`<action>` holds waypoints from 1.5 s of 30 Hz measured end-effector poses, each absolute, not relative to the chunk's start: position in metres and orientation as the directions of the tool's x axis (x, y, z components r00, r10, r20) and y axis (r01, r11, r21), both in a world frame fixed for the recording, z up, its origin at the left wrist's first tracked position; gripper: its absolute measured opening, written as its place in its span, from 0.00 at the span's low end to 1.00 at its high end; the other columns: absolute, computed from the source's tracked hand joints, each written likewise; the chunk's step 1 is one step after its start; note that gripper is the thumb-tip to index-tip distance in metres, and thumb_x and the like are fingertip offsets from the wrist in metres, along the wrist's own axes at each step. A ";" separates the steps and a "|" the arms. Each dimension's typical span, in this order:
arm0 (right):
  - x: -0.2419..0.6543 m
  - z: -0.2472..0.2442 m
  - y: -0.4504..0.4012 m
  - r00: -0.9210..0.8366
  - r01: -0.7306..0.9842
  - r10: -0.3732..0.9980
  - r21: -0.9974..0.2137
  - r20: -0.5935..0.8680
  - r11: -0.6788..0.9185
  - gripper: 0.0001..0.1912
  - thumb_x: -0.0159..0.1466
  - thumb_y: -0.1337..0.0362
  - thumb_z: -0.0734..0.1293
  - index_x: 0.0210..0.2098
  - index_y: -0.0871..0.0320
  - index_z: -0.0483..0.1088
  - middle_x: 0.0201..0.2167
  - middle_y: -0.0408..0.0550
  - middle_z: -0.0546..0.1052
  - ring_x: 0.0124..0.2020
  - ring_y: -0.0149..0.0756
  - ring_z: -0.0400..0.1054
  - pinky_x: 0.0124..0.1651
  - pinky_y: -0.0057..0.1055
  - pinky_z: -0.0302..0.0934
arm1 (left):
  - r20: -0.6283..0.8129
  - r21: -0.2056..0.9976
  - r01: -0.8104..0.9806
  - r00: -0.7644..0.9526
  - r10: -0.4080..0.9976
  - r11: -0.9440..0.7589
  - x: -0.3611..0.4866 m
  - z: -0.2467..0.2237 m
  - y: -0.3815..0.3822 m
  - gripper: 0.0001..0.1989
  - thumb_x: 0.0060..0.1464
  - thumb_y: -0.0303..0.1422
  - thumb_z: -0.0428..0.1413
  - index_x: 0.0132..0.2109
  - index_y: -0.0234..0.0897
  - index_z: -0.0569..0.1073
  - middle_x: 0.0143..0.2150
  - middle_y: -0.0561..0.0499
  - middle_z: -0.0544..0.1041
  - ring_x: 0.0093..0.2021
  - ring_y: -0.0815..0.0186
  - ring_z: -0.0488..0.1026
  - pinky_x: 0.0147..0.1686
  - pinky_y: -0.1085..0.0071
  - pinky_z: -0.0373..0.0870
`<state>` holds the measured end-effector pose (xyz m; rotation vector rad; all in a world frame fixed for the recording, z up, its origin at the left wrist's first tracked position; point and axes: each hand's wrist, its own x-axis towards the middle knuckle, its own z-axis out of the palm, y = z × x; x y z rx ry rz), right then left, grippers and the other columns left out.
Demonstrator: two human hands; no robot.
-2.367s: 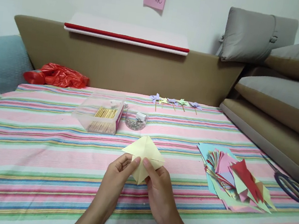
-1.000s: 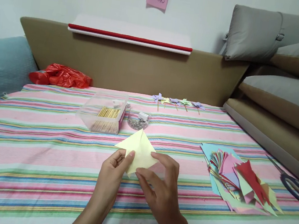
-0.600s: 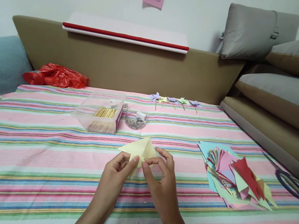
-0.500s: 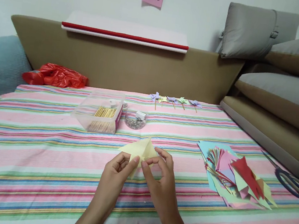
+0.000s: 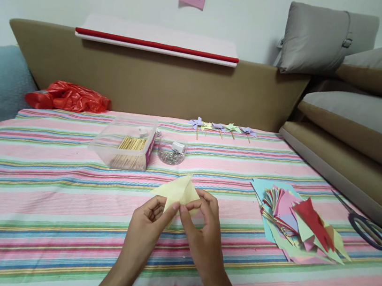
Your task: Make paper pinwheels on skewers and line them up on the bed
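Note:
A pale yellow paper pinwheel [image 5: 177, 190], with its corners folded toward the middle, is held up above the striped cloth. My left hand [image 5: 151, 215] pinches it from the left, thumb at the centre and the other fingers curled behind. From the right, my right hand [image 5: 203, 218] grips the paper between thumb and index finger, its thumb close to the left one. Both thumb tips meet near the pinwheel's centre, so what lies under them is hidden.
Beyond my hands stand a clear plastic box [image 5: 122, 152] of wooden sticks and a round clear dish [image 5: 171, 158] of small metal pieces. Several finished pinwheels [image 5: 219, 127] lie at the back. Right are paper pieces [image 5: 302, 225] and scissors [image 5: 370, 230]; a red plastic bag [image 5: 73, 97] lies back left.
My thumbs have come closer together at the pinwheel's centre, and its lower corner is now less visible. The whole view has shifted slightly.

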<state>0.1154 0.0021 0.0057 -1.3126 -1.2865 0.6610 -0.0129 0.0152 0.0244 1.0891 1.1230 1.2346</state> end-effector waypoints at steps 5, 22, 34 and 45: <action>0.112 0.008 0.001 0.247 0.286 0.918 -0.928 0.311 0.237 0.09 0.63 0.57 0.68 0.31 0.54 0.70 0.52 0.53 0.67 0.60 0.48 0.59 0.60 0.46 0.55 | -0.014 0.995 -0.099 0.006 1.000 0.014 -0.012 0.027 0.015 0.12 0.51 0.43 0.65 0.33 0.38 0.78 0.25 0.55 0.70 0.26 0.68 0.63 0.27 0.75 0.61; 0.158 0.034 0.005 -0.222 -0.138 0.968 -0.979 -0.115 -0.148 0.17 0.57 0.53 0.74 0.42 0.56 0.79 0.41 0.49 0.78 0.38 0.41 0.72 0.37 0.33 0.65 | -0.025 0.996 0.085 0.348 0.937 -0.004 -0.031 0.032 0.019 0.12 0.57 0.42 0.60 0.33 0.38 0.75 0.28 0.54 0.70 0.29 0.66 0.65 0.29 0.74 0.61; 0.153 0.025 0.004 -0.205 -0.099 0.967 -0.980 -0.152 -0.175 0.19 0.56 0.56 0.74 0.44 0.58 0.76 0.33 0.46 0.79 0.32 0.39 0.71 0.31 0.30 0.63 | -0.026 0.974 0.215 0.414 0.910 -0.070 -0.039 0.030 0.021 0.12 0.60 0.42 0.58 0.33 0.39 0.73 0.30 0.54 0.71 0.32 0.65 0.67 0.31 0.73 0.62; 0.127 0.020 0.008 0.076 -0.621 0.993 -0.783 -0.085 -0.020 0.21 0.58 0.58 0.75 0.50 0.55 0.76 0.43 0.49 0.81 0.45 0.44 0.72 0.44 0.35 0.65 | -0.105 0.980 -0.137 0.254 0.961 0.143 -0.020 0.032 0.017 0.19 0.54 0.45 0.63 0.49 0.40 0.77 0.47 0.46 0.80 0.49 0.57 0.75 0.49 0.68 0.69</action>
